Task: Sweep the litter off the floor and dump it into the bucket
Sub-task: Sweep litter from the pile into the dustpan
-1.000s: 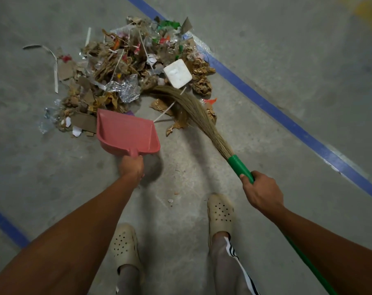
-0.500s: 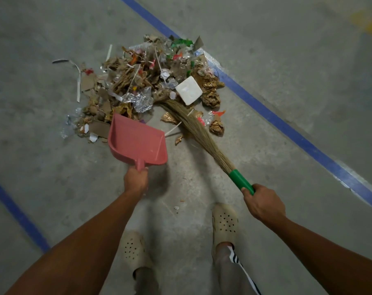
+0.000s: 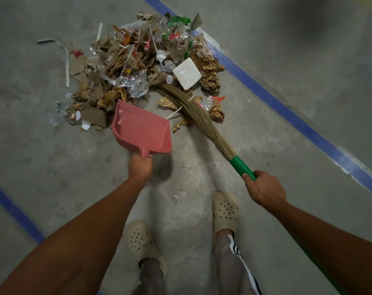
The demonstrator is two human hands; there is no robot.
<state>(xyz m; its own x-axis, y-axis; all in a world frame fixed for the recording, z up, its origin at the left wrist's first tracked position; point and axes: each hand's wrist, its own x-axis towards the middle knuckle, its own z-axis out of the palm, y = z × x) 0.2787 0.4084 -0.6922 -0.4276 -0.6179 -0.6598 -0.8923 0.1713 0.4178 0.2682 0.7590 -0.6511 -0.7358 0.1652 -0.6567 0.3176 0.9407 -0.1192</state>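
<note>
A heap of litter [image 3: 138, 67], made of cardboard scraps, crumpled brown paper, foil and plastic, lies on the concrete floor ahead of me. A white foam square [image 3: 186, 73] sits on its right side. My left hand [image 3: 140, 168] grips the handle of a pink dustpan [image 3: 142, 129], whose mouth faces the near edge of the heap; the pan holds nothing. My right hand [image 3: 264, 188] grips the green handle of a straw broom [image 3: 202, 120]. The broom's bristle tips reach into the heap beside the foam square. No bucket is in view.
A blue floor line [image 3: 287, 107] runs diagonally behind and to the right of the heap, and another blue floor line [image 3: 12, 209] crosses at lower left. My two feet in beige clogs [image 3: 225, 209] stand just behind the dustpan. A few loose scraps [image 3: 217, 112] lie right of the broom.
The dustpan has lifted back slightly from the heap's edge. The broom bristles have dragged a few scraps toward me, and the whole scene sits lower in view.
</note>
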